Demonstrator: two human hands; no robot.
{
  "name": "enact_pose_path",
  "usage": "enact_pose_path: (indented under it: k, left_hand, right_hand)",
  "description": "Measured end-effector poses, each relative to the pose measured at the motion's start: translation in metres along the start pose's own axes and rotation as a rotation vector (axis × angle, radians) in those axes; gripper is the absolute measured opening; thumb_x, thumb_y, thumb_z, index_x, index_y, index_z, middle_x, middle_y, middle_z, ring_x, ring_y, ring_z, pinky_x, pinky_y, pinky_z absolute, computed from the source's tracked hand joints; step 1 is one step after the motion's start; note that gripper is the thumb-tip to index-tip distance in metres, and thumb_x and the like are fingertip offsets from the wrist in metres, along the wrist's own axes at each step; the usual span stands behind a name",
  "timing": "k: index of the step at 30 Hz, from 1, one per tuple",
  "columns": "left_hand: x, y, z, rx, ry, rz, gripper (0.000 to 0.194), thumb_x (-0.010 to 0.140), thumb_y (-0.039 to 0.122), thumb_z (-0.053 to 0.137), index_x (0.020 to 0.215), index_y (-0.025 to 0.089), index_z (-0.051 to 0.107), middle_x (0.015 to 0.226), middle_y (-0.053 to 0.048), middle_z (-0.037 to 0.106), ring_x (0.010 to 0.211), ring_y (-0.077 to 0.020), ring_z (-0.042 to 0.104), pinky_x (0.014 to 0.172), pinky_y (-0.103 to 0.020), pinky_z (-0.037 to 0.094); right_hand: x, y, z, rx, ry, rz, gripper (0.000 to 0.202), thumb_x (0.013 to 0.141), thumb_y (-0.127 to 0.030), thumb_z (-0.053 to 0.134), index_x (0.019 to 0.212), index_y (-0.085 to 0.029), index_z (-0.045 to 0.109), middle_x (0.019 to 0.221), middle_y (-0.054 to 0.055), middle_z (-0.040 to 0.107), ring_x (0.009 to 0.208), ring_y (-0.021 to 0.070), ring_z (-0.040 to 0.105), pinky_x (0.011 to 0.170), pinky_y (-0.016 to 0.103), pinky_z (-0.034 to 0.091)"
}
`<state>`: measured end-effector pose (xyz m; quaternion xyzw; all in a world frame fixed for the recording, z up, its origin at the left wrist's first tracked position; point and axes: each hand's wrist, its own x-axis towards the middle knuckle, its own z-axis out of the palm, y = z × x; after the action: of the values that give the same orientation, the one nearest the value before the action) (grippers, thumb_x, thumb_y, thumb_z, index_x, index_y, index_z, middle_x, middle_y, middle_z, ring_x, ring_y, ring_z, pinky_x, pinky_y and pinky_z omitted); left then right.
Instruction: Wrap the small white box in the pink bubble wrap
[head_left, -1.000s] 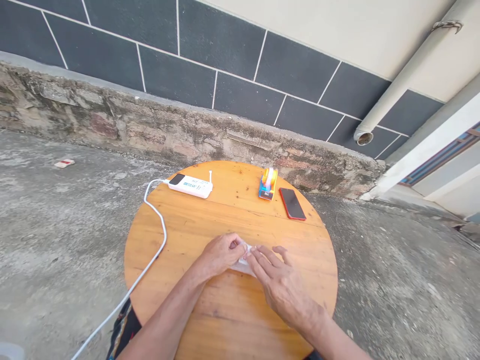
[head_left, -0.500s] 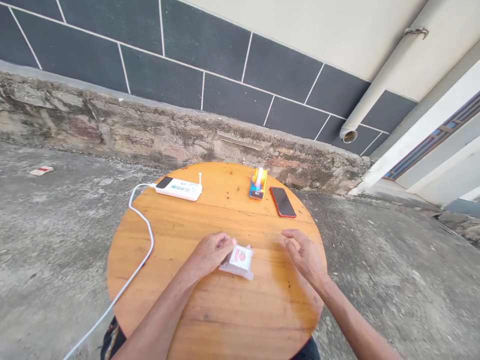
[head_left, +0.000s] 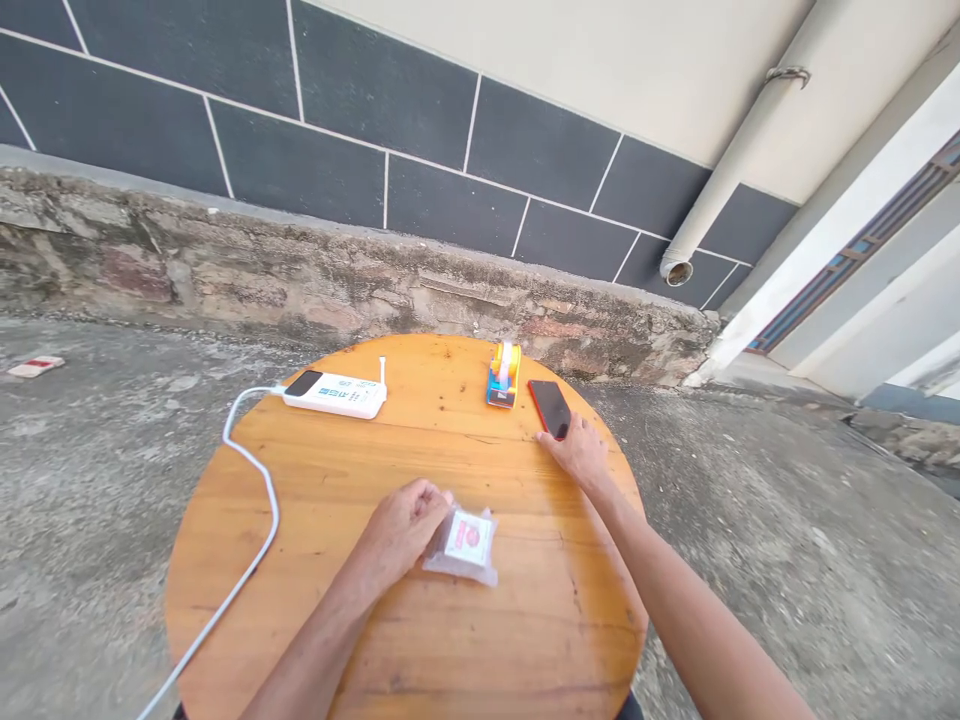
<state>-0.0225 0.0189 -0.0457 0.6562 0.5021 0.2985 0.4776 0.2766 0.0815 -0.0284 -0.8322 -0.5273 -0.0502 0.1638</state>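
A small clear plastic packet with a white and red label [head_left: 469, 538] lies on the round wooden table [head_left: 420, 640]. My left hand [head_left: 411, 520] is closed on the packet's upper left corner. At the table's right side, my right hand [head_left: 577, 450] is at the near end of a dark phone with a red edge [head_left: 550, 405]. Its thumb and fingers are apart around that end, and the phone lies flat on the table.
A yellow and blue tape dispenser [head_left: 503, 375] stands left of the phone. A white power bank [head_left: 335, 393] lies at the back left, its white cable [head_left: 270, 480] running over the table's left side. A stone-based wall [head_left: 300, 290] rises behind.
My right hand has moved forward to the phone's near end. My left hand keeps its hold on the packet. The camera view has shifted slightly.
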Motion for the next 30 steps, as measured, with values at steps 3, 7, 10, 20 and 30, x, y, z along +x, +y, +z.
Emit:
enact_pose_path:
  k: [3,7,10,20,30]
  left_hand:
    - [0.001,0.001,0.000,-0.009,-0.004,-0.028,0.035,0.085,0.051,0.042,0.076,0.019,0.053,0.052,0.004,0.048,0.045,-0.0126,0.049,0.042,-0.021,0.032]
    - [-0.001,0.005,-0.003,0.026,0.077,0.001,0.035,0.084,0.051,0.043,0.073,0.019,0.053,0.053,0.004,0.047,0.048,-0.0132,0.049,0.044,-0.021,0.032]
    - [-0.002,0.008,-0.007,0.068,0.215,0.045,0.035,0.084,0.052,0.044,0.072,0.020,0.053,0.053,0.005,0.046,0.051,-0.0135,0.047,0.049,-0.022,0.033]
    - [-0.068,0.062,0.001,-0.039,0.126,0.197,0.022,0.083,0.040,0.052,0.087,0.020,0.062,0.081,-0.001,0.066,0.073,-0.0179,0.059,0.064,-0.024,0.041]
    - [-0.161,0.035,0.125,-1.062,-0.193,-0.367,0.052,0.079,0.043,0.063,0.118,0.010,0.057,0.112,-0.019,0.065,0.104,-0.0292,0.062,0.095,-0.040,0.045]
  right_hand:
    - [0.003,-0.004,-0.002,-0.064,-0.010,0.029,0.064,0.077,-0.049,0.060,0.124,-0.008,0.046,0.117,0.024,0.056,0.110,0.0393,0.051,0.090,0.049,0.036]
    - [-0.016,0.003,-0.023,-0.122,-0.041,0.011,0.055,0.077,-0.044,0.060,0.118,-0.009,0.051,0.107,0.021,0.061,0.103,0.0354,0.056,0.085,0.044,0.039]
    - [-0.057,0.018,-0.045,-0.155,-0.057,-0.019,0.062,0.075,-0.044,0.061,0.124,-0.010,0.048,0.105,0.018,0.063,0.101,0.0343,0.057,0.082,0.041,0.042]
    - [-0.242,0.065,-0.075,-0.009,0.078,-0.202,0.056,0.076,-0.037,0.058,0.125,-0.014,0.044,0.112,0.013,0.057,0.102,0.0300,0.052,0.088,0.042,0.045]
    - [-0.329,0.065,-0.062,0.165,0.165,-0.245,0.069,0.074,-0.037,0.065,0.133,-0.017,0.035,0.117,0.015,0.050,0.101,0.0317,0.050,0.082,0.045,0.049]
